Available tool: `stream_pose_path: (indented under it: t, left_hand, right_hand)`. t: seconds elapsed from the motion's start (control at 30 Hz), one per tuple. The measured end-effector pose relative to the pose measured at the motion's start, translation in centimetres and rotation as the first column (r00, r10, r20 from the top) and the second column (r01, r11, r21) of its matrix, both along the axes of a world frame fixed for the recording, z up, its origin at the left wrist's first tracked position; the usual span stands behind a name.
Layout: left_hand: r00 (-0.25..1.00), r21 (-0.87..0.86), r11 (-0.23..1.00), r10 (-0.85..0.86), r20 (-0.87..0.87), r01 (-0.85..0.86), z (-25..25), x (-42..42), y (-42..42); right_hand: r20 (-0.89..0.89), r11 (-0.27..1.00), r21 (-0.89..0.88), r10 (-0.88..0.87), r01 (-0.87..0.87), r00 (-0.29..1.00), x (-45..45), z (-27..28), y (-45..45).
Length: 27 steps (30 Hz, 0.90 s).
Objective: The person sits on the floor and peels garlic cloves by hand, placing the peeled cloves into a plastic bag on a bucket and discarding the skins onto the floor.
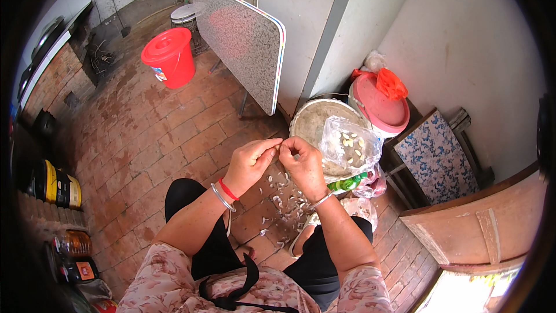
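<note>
My left hand (pixel 254 158) and my right hand (pixel 302 161) meet fingertip to fingertip above the brick floor. Pinched between them is a small pale piece, probably a garlic clove, mostly hidden by the fingers. Just right of my right hand, a clear plastic bag (pixel 373 143) with several peeled garlic cloves (pixel 349 142) lies on the round lid of a bucket (pixel 310 117). Scattered garlic skins (pixel 282 208) cover the floor below my hands, around my shoe.
A folded table (pixel 247 39) leans upright ahead, with a red lidded bucket (pixel 173 63) to its left. A pink-lidded bucket (pixel 380 104) stands against the right wall, near a patterned board (pixel 436 161). Bottles (pixel 74 243) line the left side. A wooden stool or cabinet edge (pixel 473 217) is at right.
</note>
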<state>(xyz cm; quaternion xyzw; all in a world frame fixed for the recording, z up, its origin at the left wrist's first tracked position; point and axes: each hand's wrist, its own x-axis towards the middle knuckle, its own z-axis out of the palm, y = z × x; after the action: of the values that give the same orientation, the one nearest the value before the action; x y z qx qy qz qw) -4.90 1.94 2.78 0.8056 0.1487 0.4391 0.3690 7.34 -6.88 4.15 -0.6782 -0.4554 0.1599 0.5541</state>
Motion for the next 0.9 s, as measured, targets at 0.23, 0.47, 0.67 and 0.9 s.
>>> stream_pose_path:
  t: [0.23,0.47,0.67,0.9]
  left_hand:
    - [0.994,-0.297,0.953,-0.089,-0.063,0.067,0.0,-0.4,0.0]
    - [0.980,-0.570,0.817,-0.173,-0.099,0.086,0.5,-0.8,0.3]
    - [0.964,-0.515,0.854,-0.192,-0.186,0.071,0.9,-0.7,0.2]
    - [0.955,-0.762,0.624,-0.295,-0.027,0.172,0.6,-0.8,1.0]
  right_hand:
    - [0.304,0.999,0.050,-0.035,0.021,0.952,-0.1,0.0,0.2]
    - [0.249,0.999,0.027,-0.030,0.023,0.968,-0.2,-0.4,0.3]
    - [0.254,0.999,0.043,-0.039,0.029,0.966,-0.2,-0.3,0.4]
    - [-0.101,0.998,0.048,0.056,-0.051,0.993,-0.4,-0.3,0.3]
